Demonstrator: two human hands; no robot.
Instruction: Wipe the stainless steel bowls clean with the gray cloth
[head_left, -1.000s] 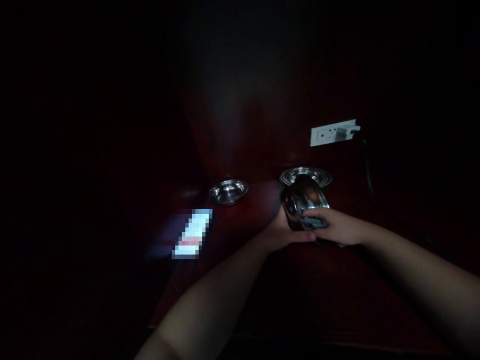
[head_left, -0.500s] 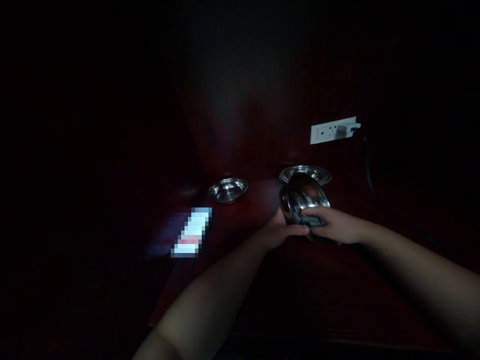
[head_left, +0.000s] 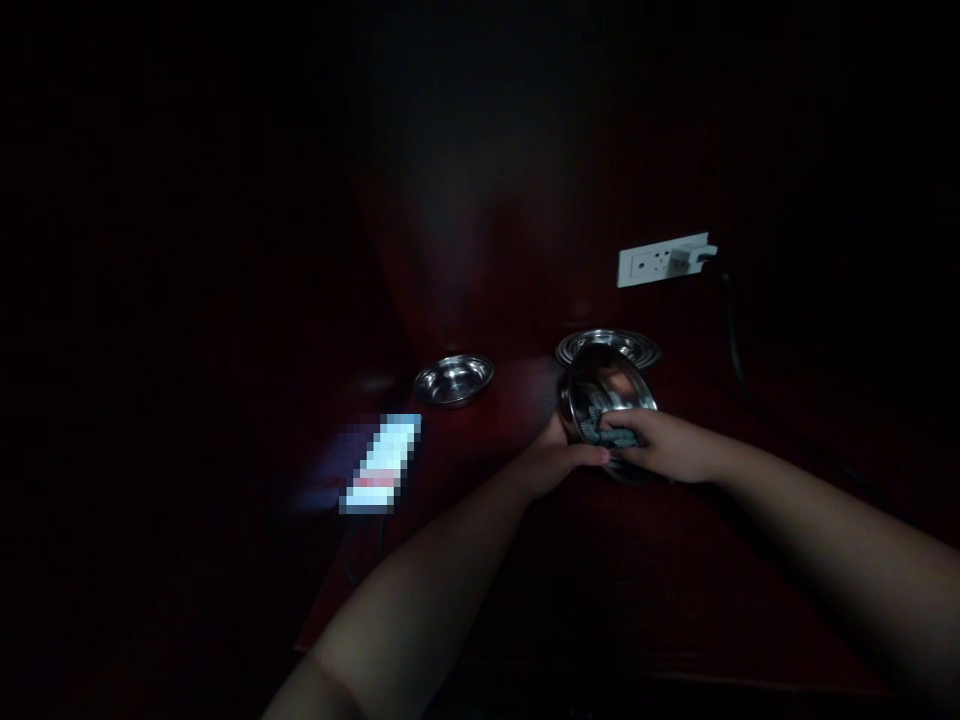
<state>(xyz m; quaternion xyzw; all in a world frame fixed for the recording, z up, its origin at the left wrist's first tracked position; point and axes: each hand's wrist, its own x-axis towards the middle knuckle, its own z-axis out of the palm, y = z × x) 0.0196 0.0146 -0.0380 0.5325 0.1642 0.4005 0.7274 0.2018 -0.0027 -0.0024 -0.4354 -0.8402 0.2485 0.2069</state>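
Observation:
In dim light, a shiny steel bowl (head_left: 604, 385) is tipped up on its edge above a dark red wooden table (head_left: 675, 580). My left hand (head_left: 559, 462) grips the bowl's lower left rim. My right hand (head_left: 660, 445) is closed on a dark patterned cloth (head_left: 600, 425) pressed inside the bowl. Just behind the tilted bowl sits a flat steel plate (head_left: 609, 346).
A second small steel bowl (head_left: 454, 379) stands to the left. A lit phone screen (head_left: 380, 465) lies on the table's left part with a cable beneath it. On the back wall a white socket (head_left: 660, 261) holds a plug with a dark cord running down.
Both hands and the tilted bowl have shifted slightly up and left. My right hand's cloth has moved a little inside the bowl.

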